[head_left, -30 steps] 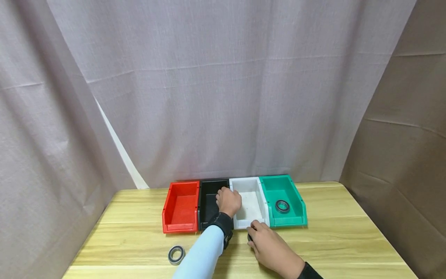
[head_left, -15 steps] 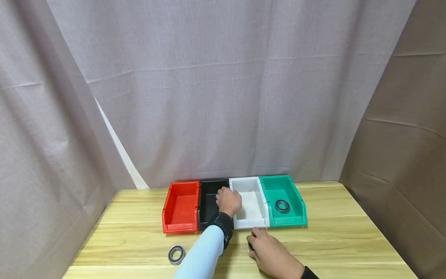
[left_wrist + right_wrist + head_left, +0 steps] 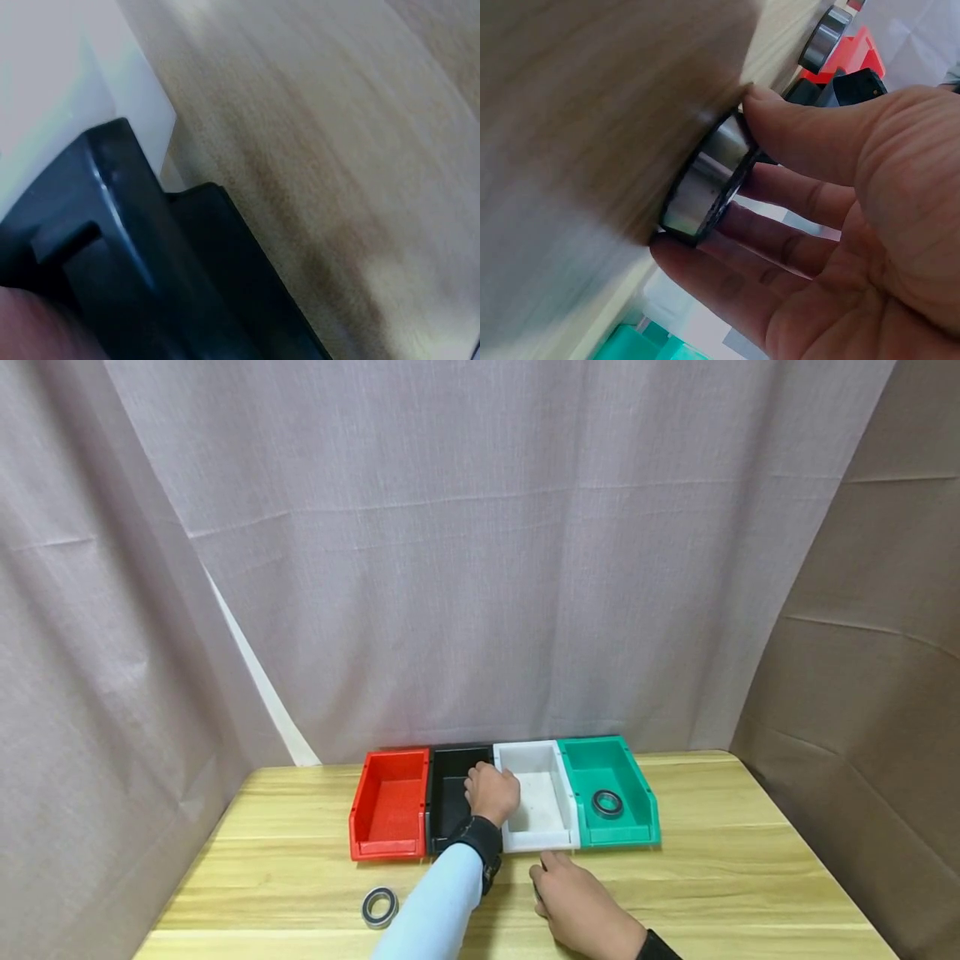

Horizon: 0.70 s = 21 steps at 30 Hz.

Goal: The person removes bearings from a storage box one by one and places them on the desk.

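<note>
Our right hand [image 3: 588,906] slid slightly toward the table [image 3: 750,877]'s near edge, pinching a metal ring [image 3: 711,169] before the white bin [image 3: 542,841]. Left hand [image 3: 492,793]'s at the black bin [image 3: 450,802]; can't tell its grip. Smooth rim, fingertip hold: we could drop it.

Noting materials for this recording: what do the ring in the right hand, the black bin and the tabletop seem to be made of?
Ring in the right hand: polished metal, likely steel; its silvery side carries reflections.
Black bin: probably moulded plastic, slightly glossy; an edge catches a highlight.
Tabletop: wood or wood-look laminate; grain shows, but which can't be told.
</note>
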Available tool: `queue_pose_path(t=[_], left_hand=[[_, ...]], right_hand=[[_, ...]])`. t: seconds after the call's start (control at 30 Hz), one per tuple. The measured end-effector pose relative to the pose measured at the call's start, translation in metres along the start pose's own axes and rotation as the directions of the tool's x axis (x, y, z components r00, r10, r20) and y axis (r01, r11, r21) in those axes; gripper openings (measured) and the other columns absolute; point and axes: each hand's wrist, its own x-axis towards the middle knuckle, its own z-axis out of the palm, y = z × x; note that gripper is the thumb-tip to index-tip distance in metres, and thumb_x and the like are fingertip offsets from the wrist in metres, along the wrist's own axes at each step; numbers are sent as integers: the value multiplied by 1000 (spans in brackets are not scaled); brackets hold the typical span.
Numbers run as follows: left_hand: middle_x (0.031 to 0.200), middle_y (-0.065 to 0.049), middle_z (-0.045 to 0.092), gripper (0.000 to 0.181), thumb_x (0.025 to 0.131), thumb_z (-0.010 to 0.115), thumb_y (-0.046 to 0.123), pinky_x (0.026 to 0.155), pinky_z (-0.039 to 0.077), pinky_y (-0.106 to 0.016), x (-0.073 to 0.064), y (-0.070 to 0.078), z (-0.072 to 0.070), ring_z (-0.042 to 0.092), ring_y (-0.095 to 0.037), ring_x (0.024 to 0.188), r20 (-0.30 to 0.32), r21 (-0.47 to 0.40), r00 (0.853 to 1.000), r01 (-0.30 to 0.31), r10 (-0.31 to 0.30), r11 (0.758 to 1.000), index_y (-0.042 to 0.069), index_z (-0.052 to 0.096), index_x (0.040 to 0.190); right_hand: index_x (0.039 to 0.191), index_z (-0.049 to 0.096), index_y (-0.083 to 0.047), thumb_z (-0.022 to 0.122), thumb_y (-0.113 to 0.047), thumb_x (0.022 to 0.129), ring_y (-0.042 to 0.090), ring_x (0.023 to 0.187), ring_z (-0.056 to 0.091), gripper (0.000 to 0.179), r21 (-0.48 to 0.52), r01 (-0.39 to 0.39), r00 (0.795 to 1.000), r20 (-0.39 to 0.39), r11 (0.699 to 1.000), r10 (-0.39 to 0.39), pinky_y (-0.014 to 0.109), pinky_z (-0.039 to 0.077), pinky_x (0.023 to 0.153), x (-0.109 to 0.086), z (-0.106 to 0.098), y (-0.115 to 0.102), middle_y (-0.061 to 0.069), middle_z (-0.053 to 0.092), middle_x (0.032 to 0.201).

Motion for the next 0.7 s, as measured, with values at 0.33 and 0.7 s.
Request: queue_pose_path(t=[0.33,0.7], left_hand=[[126,-27,59,46,107,57,24,107,46,-58,-3,1,-2,54,-40,115,-4,-17,1000,-3,3,1000,-13,53,136],[119,-28,69,42,106,60,24,103,54,-60,-9,4,-6,67,-43,112,-69,40,997,-35,38,999,-12,63,127]], right_hand=[[95,69,-10,86,-19,87,20,88,58,21,-9,3,1000,-28,1000,-3,35,52,71,-3,2,2,1,57,93],[127,74,-6,84,-33,90,19,100,65,47,89,-84,996,-14,992,86,40,58,81,-7,-7,8,4,69,111]])
